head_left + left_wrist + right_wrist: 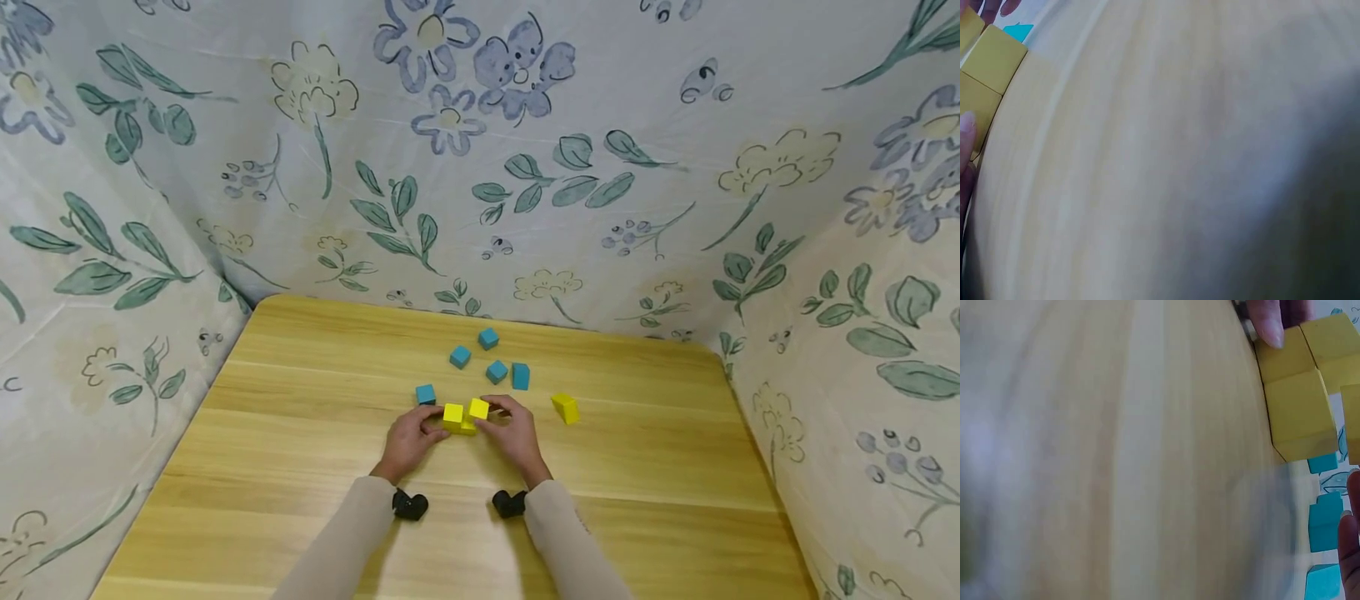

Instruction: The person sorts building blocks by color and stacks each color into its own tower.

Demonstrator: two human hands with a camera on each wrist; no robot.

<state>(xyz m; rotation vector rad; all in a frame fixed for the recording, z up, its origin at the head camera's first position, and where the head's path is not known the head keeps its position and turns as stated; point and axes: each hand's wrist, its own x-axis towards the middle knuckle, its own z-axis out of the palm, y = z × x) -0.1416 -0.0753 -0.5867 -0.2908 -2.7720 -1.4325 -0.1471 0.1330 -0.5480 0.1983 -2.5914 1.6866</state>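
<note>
Near the table's middle, my left hand (pixel 407 442) grips the left end of a small group of yellow blocks, thumb at the near side and fingers at the far side. Two blocks lie side by side at the bottom, and a yellow cube (pixel 453 416) sits on the left one. My right hand (pixel 516 433) pinches another yellow cube (pixel 478 409) between thumb and fingers. That cube is above the right bottom block (pixel 1300 415), with a gap between them in the right wrist view. Only fingertips (pixel 966 123) of the left hand show in its wrist view.
A blue cube (pixel 425 394) lies just beyond the left hand. Several more blue blocks (pixel 497 372) are scattered farther back on the wooden table (pixel 300 467). A yellow block (pixel 566 408) with a slanted side lies to the right. Flowered cloth (pixel 480 242) hangs around the table.
</note>
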